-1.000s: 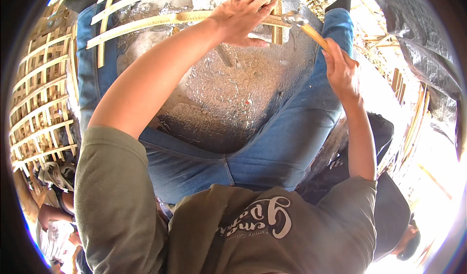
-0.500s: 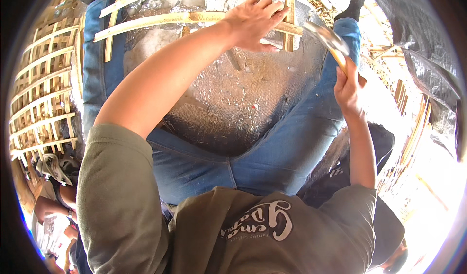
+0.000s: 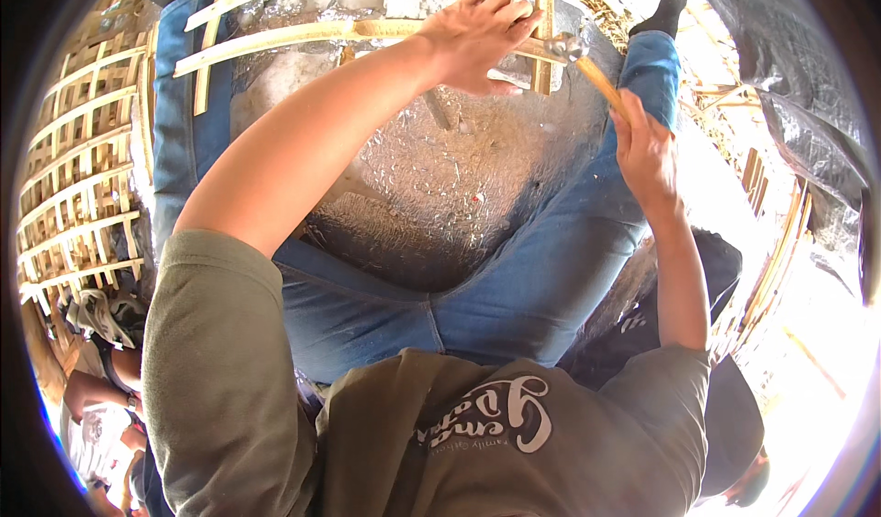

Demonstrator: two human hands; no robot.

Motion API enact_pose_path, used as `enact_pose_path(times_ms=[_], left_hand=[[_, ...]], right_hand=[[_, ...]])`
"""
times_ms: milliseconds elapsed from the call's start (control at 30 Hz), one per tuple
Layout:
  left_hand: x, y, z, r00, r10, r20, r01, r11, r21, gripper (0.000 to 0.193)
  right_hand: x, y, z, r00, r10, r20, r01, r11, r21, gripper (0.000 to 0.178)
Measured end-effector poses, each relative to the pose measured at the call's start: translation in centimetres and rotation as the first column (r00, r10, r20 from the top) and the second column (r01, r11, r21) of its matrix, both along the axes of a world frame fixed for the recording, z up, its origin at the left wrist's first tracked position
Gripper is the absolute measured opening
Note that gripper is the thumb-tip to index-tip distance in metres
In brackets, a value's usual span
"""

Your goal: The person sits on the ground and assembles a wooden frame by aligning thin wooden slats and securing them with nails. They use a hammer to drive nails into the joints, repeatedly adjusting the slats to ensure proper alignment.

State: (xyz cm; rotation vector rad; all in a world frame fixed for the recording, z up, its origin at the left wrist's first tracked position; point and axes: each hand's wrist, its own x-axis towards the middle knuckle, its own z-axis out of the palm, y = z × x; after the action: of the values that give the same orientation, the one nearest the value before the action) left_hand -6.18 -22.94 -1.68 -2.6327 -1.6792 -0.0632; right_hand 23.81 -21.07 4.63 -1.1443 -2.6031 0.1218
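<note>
Worn, shiny floor (image 3: 422, 196) spread between jeans legs (image 3: 560, 255). Bamboo lattice (image 3: 385, 29) lay on its far part. Left hand (image 3: 482, 44) rested spread across slat (image 3: 534, 48); right hand (image 3: 647, 155) was closed around hammer (image 3: 598, 78), head beside slat end. Possible risk: glancing blow could hit left hand; too strong blow could split slat.

Single head-worn fisheye, close above, facing down past shirt (image 3: 381, 434) and jeans (image 3: 569, 242) toward slatted frame (image 3: 362, 29)
</note>
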Motion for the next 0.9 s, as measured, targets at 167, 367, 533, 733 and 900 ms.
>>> enact_pose_path(times_ms=[167, 367, 533, 733, 900], left_hand=[[0.0, -0.1, -0.3, 0.996, -0.003, -0.085, 0.006, 1.0, 0.025, 0.099], [-0.1, -0.1, 0.3, 0.997, 0.025, -0.078, -0.028, 0.999, -0.032, 0.102], [-0.2, -0.1, -0.8, 1.0, 0.023, -0.009, -0.023, 0.999, 0.025, 0.101], [0.3, -0.4, 0.8, 0.999, 0.038, 0.022, -0.037, 0.999, -0.015, 0.1], [0.0, -0.3, -0.2, 0.999, 0.032, 0.014, -0.032, 0.999, 0.034, 0.099]], right_hand=[[-1.6, -1.1, 3.4, 0.916, -0.198, -0.349, 0.102, 0.956, -0.274, 0.02], [-3.6, -6.4, 7.1, 0.827, -0.369, -0.424, 0.11, 0.846, -0.521, 0.025], [-5.8, -9.7, 2.2, 0.869, -0.494, -0.037, 0.392, 0.732, -0.557, 0.024], [-8.3, -11.6, -1.0, 0.822, -0.526, -0.218, 0.383, 0.794, -0.472, 0.028], [-8.5, -11.4, -1.2, 0.822, -0.524, -0.221, 0.386, 0.799, -0.46, 0.029]])
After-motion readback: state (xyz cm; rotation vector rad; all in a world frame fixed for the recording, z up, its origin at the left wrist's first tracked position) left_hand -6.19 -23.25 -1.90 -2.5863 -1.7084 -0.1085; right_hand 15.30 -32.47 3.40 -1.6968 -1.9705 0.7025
